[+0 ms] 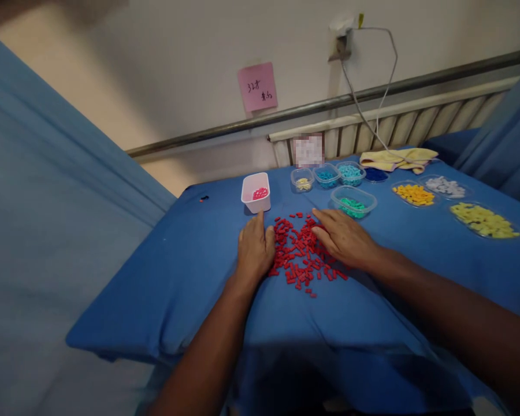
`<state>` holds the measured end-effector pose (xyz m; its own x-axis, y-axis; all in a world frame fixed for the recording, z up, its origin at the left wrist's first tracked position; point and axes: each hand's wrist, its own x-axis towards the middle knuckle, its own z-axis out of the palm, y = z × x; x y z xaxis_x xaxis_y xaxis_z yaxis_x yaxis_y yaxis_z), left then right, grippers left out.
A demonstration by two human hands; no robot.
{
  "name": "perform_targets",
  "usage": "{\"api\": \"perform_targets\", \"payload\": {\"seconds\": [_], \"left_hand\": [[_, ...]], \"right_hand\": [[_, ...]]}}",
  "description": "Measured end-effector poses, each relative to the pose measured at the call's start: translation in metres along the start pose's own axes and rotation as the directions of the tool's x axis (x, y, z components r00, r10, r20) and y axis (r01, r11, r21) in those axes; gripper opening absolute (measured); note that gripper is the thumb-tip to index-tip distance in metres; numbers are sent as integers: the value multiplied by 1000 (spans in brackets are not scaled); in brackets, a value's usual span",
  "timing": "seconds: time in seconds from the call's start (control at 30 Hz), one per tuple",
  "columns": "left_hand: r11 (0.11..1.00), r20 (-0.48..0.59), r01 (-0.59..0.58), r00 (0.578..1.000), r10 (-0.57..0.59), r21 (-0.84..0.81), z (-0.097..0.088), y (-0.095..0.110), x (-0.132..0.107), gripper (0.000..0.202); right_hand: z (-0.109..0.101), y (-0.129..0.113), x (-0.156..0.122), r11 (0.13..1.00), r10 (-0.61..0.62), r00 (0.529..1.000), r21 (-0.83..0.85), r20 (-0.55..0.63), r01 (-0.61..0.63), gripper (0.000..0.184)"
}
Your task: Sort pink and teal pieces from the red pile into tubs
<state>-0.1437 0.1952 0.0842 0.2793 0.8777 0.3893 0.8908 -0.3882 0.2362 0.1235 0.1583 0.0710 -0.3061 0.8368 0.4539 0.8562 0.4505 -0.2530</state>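
A heap of small red bricks [301, 251] lies spread on the blue cloth of the table [190, 271]. My left hand [254, 247] rests palm down at the heap's left edge, fingers together and stretched flat. At the heap's right side my right hand [344, 238] lies flat over some bricks, fingers extended toward the left. Neither hand grips anything. Just beyond my left hand stands a white square tub [256, 192] with a few red pieces inside.
Clear tubs with cream [302, 180], blue [326, 175], teal [351, 173] and green [353, 201] pieces stand behind the heap. Orange [413, 195], white [445, 186] and yellow [484, 221] piles lie to the right. A yellow cloth [398, 159], a radiator and a wall cable are at the back.
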Motion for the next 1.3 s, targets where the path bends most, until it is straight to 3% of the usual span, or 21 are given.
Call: {"api": "perform_targets", "payload": {"seconds": [0.1, 0.17, 0.3, 0.43, 0.57, 0.67, 0.8, 0.93, 1.07, 1.2, 1.3], "left_hand": [[999, 300, 31, 953, -39, 30, 6, -1, 5, 69], [999, 425, -6, 905, -15, 48, 5, 6, 6, 71], [986, 454, -84, 891, 8, 147, -7, 24, 3, 74], [973, 589, -181, 806, 64, 142, -16, 40, -3, 74], [966, 635, -242, 761, 130, 92, -18, 51, -10, 73], [966, 627, -241, 768, 130, 94, -25, 54, -17, 76], [973, 625, -163, 780, 25, 165, -38, 50, -32, 84], [966, 574, -83, 816, -74, 243, -44, 48, -50, 87], [976, 561, -86, 827, -43, 202, -44, 50, -68, 88], [976, 528, -49, 846, -72, 211, -46, 50, -79, 88], [981, 521, -23, 850, -82, 192, -47, 49, -86, 87]], "right_hand": [[13, -1, 6, 998, 48, 981, 28, 186, -55, 72], [19, -5, 9, 998, 13, 957, 55, 290, -31, 77], [19, -9, 9, 987, -114, 955, 141, 274, 77, 82], [16, -6, 2, 960, -244, 910, 219, 335, 177, 90], [15, -2, -3, 975, -188, 907, 184, 376, 126, 96], [12, 3, -6, 981, -161, 919, 164, 361, 108, 97], [7, 1, -10, 985, -134, 904, 158, 406, 75, 102], [-1, -13, -13, 953, -255, 880, 257, 400, 160, 106], [-7, -22, -15, 922, -343, 829, 326, 442, 208, 103], [-4, -15, -15, 929, -307, 872, 317, 382, 188, 97], [3, -10, -15, 938, -291, 866, 300, 407, 174, 96]]}}
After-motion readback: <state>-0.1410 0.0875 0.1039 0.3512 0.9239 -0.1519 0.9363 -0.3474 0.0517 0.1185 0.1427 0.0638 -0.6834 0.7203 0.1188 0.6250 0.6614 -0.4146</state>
